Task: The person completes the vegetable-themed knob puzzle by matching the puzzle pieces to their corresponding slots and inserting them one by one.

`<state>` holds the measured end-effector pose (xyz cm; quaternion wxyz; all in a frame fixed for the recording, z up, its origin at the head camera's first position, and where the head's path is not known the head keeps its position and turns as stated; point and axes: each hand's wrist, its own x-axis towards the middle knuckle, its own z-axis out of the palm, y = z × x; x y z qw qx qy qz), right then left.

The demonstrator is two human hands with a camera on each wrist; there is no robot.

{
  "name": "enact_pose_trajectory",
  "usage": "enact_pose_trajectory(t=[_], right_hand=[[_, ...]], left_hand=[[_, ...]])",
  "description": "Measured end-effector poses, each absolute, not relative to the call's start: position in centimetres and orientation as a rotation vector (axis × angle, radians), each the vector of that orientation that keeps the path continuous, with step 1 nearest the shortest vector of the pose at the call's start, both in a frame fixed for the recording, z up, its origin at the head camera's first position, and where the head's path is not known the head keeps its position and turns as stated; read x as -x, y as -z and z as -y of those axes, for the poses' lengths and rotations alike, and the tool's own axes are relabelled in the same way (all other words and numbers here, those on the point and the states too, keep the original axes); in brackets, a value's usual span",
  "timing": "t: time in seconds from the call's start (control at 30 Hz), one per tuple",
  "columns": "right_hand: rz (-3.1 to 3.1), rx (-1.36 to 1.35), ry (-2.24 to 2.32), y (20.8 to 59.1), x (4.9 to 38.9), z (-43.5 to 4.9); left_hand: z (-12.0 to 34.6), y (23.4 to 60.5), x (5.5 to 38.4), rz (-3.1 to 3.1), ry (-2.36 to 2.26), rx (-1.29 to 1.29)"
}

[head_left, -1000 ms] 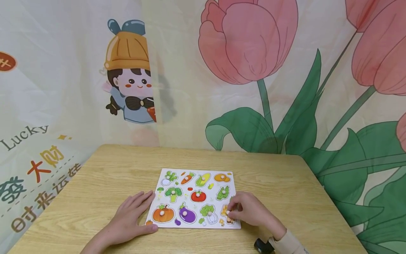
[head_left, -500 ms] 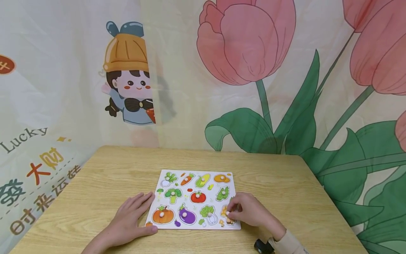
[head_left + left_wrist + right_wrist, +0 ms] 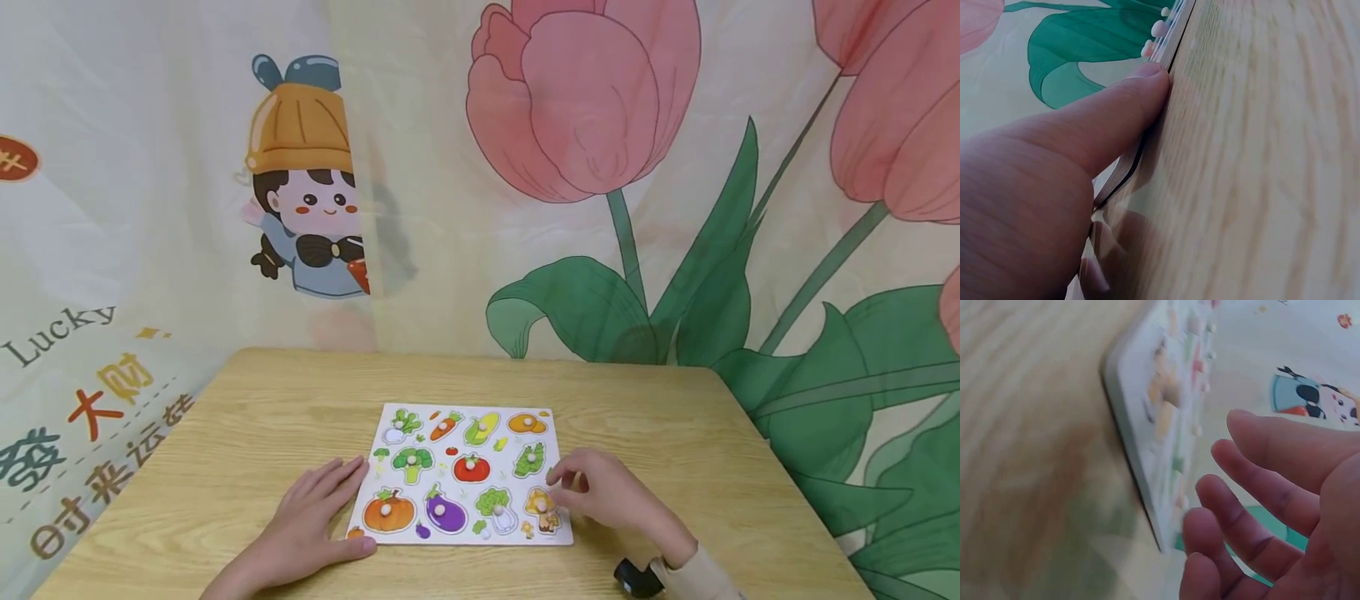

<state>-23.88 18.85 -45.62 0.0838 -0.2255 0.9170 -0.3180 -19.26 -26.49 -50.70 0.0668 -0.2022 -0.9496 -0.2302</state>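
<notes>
A white vegetable knob puzzle board lies flat on the table, its pieces in their slots. My left hand rests beside its left edge, fingers extended, thumb touching the near left corner; in the left wrist view the thumb presses against the board's edge. The mushroom piece sits in the near right slot, its knob uncovered. Just right of it hovers my right hand, fingers loosely bent and holding nothing. In the right wrist view a gap shows between the fingertips and the blurred board.
The wooden table extends around the board. Behind it hangs a cloth backdrop with tulips and a cartoon figure. A black device is at the right wrist, near the sleeve.
My right hand has let go of the mushroom piece's knob and drawn back slightly to the right, its fingers parting. The left hand keeps its place by the board.
</notes>
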Motion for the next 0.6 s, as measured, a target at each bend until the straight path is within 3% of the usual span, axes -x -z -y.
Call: enact_pose_trajectory(t=[0.6], right_hand=[[-3.003,0.546,0.857,43.1,21.8,-24.6]], left_hand=[[28.6,49.2,19.0,2.854,0.659,0.516]])
